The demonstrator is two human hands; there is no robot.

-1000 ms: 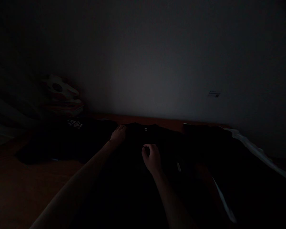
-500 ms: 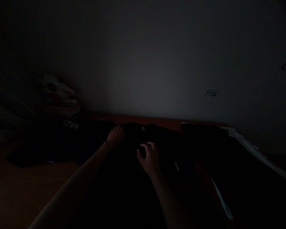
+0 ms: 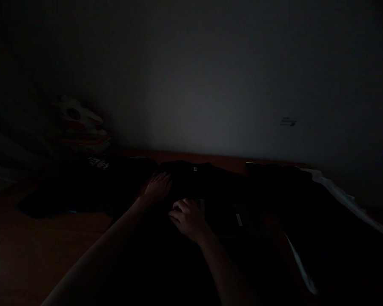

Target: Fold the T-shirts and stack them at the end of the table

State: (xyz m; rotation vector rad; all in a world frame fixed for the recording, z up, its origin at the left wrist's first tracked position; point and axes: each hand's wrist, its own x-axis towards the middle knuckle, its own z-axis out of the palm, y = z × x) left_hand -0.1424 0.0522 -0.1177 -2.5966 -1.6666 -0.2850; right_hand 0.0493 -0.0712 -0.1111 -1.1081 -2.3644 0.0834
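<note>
A black garment [image 3: 223, 180] with a small light mark near its neckline lies spread on the brown surface, very dark in the head view. My left hand [image 3: 159, 185] rests flat on its upper left part, fingers stretched out. Nearer the middle, my right hand [image 3: 187, 216] is over the cloth with its fingers bent and drawn together; whether cloth is between them is too dark to tell. A pale-edged patch [image 3: 202, 206] shows just behind the right hand, and a small light label [image 3: 239, 219] lies to its right.
Another dark garment with white lettering [image 3: 98, 163] lies at the left. Dark cloth with a white edge [image 3: 335, 191] is on the right. A stack with a white and red object [image 3: 79, 117] stands at the back left, against the grey wall [image 3: 204, 93]. Brown surface [image 3: 51, 250] shows front left.
My right hand has moved left and slightly nearer, and its fingers have come together. My left hand has spread flatter. The pale-edged patch now shows beside the right hand. The view has shifted slightly.
</note>
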